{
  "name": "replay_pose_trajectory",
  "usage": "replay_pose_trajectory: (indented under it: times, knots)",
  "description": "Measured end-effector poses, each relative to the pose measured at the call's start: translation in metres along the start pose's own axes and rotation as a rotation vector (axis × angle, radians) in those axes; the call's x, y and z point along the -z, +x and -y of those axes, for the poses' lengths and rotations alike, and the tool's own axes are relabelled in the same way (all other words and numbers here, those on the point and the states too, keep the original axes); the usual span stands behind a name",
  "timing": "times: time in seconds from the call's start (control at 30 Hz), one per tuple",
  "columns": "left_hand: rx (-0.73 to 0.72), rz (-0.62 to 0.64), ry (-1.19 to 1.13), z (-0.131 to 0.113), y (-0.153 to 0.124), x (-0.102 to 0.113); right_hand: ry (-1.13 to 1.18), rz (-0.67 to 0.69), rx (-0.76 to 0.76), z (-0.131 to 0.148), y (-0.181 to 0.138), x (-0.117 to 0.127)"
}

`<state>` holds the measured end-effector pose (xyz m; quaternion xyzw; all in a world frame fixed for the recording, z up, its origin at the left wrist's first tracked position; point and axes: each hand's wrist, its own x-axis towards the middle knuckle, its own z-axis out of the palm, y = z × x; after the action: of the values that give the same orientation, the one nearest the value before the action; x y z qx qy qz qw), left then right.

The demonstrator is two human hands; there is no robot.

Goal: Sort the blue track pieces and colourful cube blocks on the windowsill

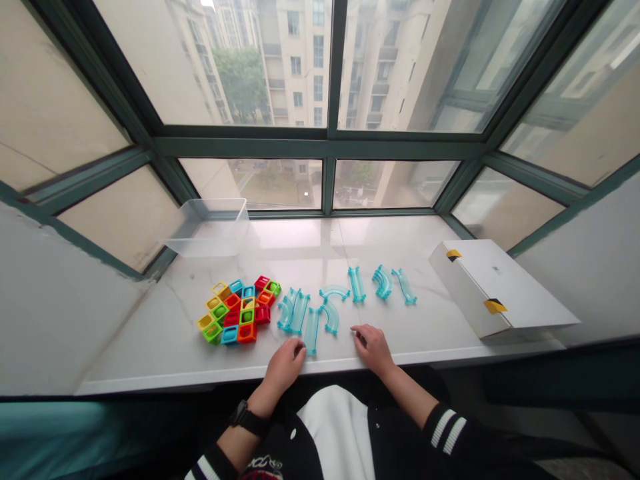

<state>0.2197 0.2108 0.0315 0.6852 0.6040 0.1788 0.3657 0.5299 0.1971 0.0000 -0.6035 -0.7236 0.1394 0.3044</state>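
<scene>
My left hand (286,365) rests at the sill's front edge, its fingers curled in and no object showing in them. Just right of it lies a straight clear-blue track piece (312,330). On the right, my right hand (373,348) lies on the sill with its index finger stretched out and nothing held. Between and beyond the hands are several more clear-blue track pieces: a curved one (331,317), an arched one (335,292), a straight one (357,285) and a group of curved ones (383,281). Left of these sits a cluster of coloured hollow blocks (233,319).
A clear plastic bin (210,230) stands at the back left of the white sill (400,333). At the right lies a white box (505,287) with yellow-and-black tape tabs. Green-framed windows (320,148) enclose the back and sides.
</scene>
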Motion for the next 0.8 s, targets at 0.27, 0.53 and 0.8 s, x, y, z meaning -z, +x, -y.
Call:
replay_pose_trajectory:
  times: [0.27,0.53,0.8]
  knots:
    - [0.025,0.007,-0.080,-0.0022,-0.0030,0.0049,0.034,0.007,-0.008,-0.0002,0.0002,0.0004]
    - [0.066,0.000,-0.147,-0.0032,-0.0037,0.0081,0.048,0.013,-0.015,-0.0017,-0.0001,-0.0010]
    - [0.228,0.006,-0.412,0.0011,0.0013,0.0073,0.040,0.017,-0.010,-0.0016,0.0003,0.0000]
